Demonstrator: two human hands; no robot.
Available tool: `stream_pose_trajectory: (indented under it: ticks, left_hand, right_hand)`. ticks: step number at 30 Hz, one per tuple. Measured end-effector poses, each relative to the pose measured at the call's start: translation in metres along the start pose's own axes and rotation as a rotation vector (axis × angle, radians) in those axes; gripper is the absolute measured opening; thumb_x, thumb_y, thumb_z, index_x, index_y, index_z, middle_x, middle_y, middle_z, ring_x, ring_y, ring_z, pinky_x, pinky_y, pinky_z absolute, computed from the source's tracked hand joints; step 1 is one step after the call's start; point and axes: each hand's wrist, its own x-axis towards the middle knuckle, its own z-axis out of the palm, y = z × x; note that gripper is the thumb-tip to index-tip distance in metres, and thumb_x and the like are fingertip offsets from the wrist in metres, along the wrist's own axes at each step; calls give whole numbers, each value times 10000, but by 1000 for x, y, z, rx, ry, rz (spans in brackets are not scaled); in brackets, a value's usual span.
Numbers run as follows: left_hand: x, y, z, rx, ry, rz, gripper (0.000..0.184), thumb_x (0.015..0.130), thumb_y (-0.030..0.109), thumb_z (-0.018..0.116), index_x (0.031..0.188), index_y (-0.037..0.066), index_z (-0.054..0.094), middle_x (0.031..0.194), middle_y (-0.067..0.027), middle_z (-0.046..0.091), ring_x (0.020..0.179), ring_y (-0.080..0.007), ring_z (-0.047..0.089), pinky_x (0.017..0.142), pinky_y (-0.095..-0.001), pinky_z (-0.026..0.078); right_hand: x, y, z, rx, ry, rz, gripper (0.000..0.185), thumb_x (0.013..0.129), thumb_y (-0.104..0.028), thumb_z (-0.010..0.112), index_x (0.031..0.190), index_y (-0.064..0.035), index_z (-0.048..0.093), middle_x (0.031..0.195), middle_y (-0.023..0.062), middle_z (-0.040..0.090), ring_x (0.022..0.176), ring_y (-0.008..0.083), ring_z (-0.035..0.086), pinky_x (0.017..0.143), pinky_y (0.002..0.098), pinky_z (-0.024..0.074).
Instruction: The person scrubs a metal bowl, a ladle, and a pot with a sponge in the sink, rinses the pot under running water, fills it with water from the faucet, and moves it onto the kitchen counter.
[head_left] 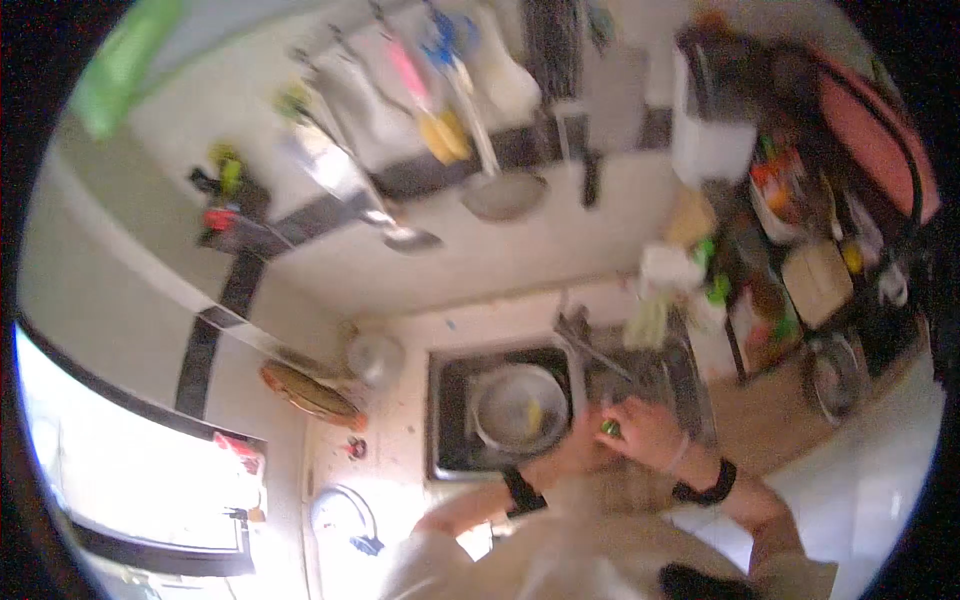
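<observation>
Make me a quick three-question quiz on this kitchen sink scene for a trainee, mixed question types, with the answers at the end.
1. Where is the round bowl? A: in the right basin. B: in the left basin. C: on the counter.
2. True or false: only one of the person's wrists has a dark band.
3. What colour is the small item at the right hand?

Key:
1. B.
2. False: there is a left wristband and a right wristband.
3. Green; it is too blurred to identify further.
</observation>
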Motion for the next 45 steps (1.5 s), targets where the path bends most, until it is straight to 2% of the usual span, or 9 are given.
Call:
stream_pose_trajectory:
  ticks: [4,5,8,10,12,16,27,36,45]
  left_hand:
    - [-25,74,-41,-158,25,36,218,804,146,478,956,-10,479,898,-166,508,835,-319,473,745,-389,387]
    - [-30,95,-60,-161,62,60,203,814,144,470,947,-9,481,887,-160,513,825,-313,478,739,-383,389]
    - [-26,150,-137,-77,344,242,167,844,135,444,922,-5,489,855,-139,528,795,-294,491,720,-367,394]
    - [0,158,-188,-28,534,445,242,882,229,406,885,9,507,759,-89,544,709,-236,518,654,-354,408]
    - [12,205,-244,-258,472,387,302,893,293,387,846,18,503,656,-96,513,621,-176,511,577,-305,412]
    - [15,298,-320,3,721,610,308,898,281,374,749,33,480,611,-68,484,562,-148,451,532,-289,372]
    - [72,283,-376,13,733,702,346,891,263,373,676,6,461,549,-59,467,513,-151,439,505,-294,362]
    - [81,283,-385,-86,664,761,330,892,239,376,675,2,453,533,-39,451,488,-134,426,467,-280,340]
    - [73,280,-385,-21,709,735,339,890,266,381,691,3,460,536,-81,446,492,-180,404,489,-315,342]
  right_hand:
    - [60,-38,-12,139,394,-115,404,703,-379,629,904,-47,519,761,135,555,725,315,558,621,405,469]
    - [72,-48,-26,358,330,-140,499,695,-318,661,1028,-5,463,889,163,543,793,302,552,696,369,458]
    - [93,-62,-19,602,503,-224,569,704,-251,667,1127,12,390,995,162,507,823,276,541,751,343,439]
    - [93,-71,-19,630,479,-151,548,733,-182,641,1169,2,365,1055,156,477,791,232,546,702,318,459]
    - [91,-66,-1,688,425,-69,515,749,-169,623,1166,-5,369,1062,159,474,771,218,552,666,303,471]
    - [79,-60,36,664,275,-22,461,772,-152,599,1153,-5,387,1061,170,469,681,196,567,586,278,480]
    - [12,-40,60,433,300,287,399,765,-138,592,1112,-19,436,1006,161,488,657,214,578,594,316,475]
    - [15,-48,73,247,287,189,402,765,-130,593,1119,-16,438,996,150,496,662,189,569,568,275,467]
    - [29,-58,75,356,207,192,417,748,-135,582,1121,-21,434,953,172,492,676,241,571,669,344,463]
